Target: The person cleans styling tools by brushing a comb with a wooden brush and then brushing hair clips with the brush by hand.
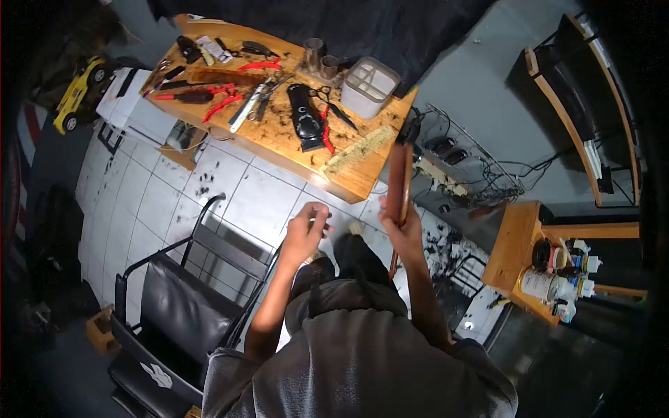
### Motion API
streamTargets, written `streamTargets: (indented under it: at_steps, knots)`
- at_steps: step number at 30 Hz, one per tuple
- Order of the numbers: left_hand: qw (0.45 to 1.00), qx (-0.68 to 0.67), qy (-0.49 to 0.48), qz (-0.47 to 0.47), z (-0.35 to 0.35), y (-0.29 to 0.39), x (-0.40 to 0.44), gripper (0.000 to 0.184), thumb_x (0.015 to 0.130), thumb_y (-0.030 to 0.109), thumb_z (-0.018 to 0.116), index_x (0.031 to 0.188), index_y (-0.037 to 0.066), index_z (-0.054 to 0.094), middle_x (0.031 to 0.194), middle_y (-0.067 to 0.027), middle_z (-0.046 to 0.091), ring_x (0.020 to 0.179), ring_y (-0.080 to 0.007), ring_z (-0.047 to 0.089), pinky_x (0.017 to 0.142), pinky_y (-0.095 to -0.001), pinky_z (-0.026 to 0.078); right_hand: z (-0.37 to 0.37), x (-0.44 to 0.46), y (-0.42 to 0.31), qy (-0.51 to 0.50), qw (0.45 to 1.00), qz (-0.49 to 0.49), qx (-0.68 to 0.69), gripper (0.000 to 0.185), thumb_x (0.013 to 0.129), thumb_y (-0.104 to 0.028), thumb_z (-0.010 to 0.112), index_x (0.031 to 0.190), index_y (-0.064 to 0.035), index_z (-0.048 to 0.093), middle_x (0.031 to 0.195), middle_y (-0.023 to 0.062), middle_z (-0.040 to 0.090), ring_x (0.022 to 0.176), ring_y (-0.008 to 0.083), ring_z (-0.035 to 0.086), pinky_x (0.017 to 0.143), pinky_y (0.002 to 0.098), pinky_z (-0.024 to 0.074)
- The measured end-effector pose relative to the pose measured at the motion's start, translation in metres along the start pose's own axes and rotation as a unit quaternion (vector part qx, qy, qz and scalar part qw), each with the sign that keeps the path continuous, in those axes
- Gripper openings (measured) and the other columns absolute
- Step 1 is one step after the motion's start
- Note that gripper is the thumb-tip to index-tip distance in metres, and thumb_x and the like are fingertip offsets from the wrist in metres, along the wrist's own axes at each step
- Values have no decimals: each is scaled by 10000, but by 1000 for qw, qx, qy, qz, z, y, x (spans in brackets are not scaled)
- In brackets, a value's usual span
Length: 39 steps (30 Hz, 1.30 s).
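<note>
In the head view my right hand is wrapped round a long brush with reddish-brown bristles and a wooden back, held nearly upright. My left hand is in front of my body, apart from the brush, with its fingers curled in. Whatever those fingers hold, if anything, I cannot make out. Ahead of both hands is a wooden table scattered with cut hair. On it lie a black hair clipper, scissors, and a pale yellow strip sprinkled with hair near the front corner.
A grey divided box and metal cups stand at the table's back. Several combs and red-handled tools lie to its left. A black armchair is at my left. Cables hang at right, above a wooden shelf with bottles. Hair litters the tiles.
</note>
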<state>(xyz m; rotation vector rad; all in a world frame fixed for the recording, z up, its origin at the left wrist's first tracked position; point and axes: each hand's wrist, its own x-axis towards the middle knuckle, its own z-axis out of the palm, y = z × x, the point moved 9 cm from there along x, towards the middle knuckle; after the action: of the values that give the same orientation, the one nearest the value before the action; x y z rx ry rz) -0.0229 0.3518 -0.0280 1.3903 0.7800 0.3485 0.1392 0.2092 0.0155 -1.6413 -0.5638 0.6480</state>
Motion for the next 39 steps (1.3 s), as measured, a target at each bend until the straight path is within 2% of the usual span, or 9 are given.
streamTargets:
  at_steps: [3,9,12,15,16,23,31,37,39]
  knots:
    - [997,-54,4,-49,2,4,24,340,982,281,487,1112,-33,508,987,-124,619,824,-181,647,696,-283,509,-19,43,-9,37,998,-44,2,257,822,-10,600,1069,4,530,945,49,577,812,99,543,701,271,453]
    - [995,-60,61,-60,-13,2,60,245,965,227,531,1048,-3,529,970,-95,621,887,-189,640,758,-294,506,-26,124,-22,33,994,-82,-59,231,802,-31,596,1013,3,509,927,88,606,786,137,582,697,285,468]
    - [986,-82,80,-119,-15,-1,62,234,953,218,556,981,-14,558,893,-87,633,842,-168,646,721,-274,517,-28,143,-27,33,987,-14,-156,272,792,-69,601,1022,14,482,795,136,600,726,186,602,662,314,480]
    - [977,-69,72,-191,-11,8,64,248,945,226,571,945,-22,566,833,-76,642,762,-140,643,678,-252,509,-27,148,-23,10,987,-49,-152,281,785,-71,607,1022,11,481,781,162,597,698,245,615,638,344,482]
    - [979,-55,67,-183,-9,17,65,270,937,244,586,923,-24,561,842,-77,643,748,-133,640,670,-244,508,-26,148,-12,-11,984,-23,-178,315,774,-74,621,1039,8,473,809,184,596,717,313,618,651,367,481]
    - [975,-58,66,-203,-8,18,64,315,912,282,623,917,-31,586,850,-78,648,747,-132,632,653,-241,490,-22,144,-2,-35,991,-22,-124,362,757,-67,630,1066,11,457,869,202,593,778,389,600,697,397,479]
    - [977,0,-4,-215,-13,45,65,188,894,172,649,957,-3,626,772,-23,637,722,-68,580,629,-217,451,-21,124,14,-44,998,10,-45,313,766,-94,670,1024,-9,515,873,121,643,788,202,647,717,324,512]
    - [971,-40,-62,-228,-33,81,73,151,892,125,641,974,-1,659,857,-22,670,754,-39,567,621,-202,434,-23,119,-34,-32,996,79,10,403,792,-83,629,1167,16,520,892,74,617,811,129,600,746,297,498]
    - [970,-48,-107,-213,-46,100,86,175,892,131,636,1003,0,664,892,-36,681,699,-47,572,595,-201,435,-19,121,-50,14,994,102,33,428,807,-25,635,1212,8,500,803,18,577,691,111,557,703,248,473]
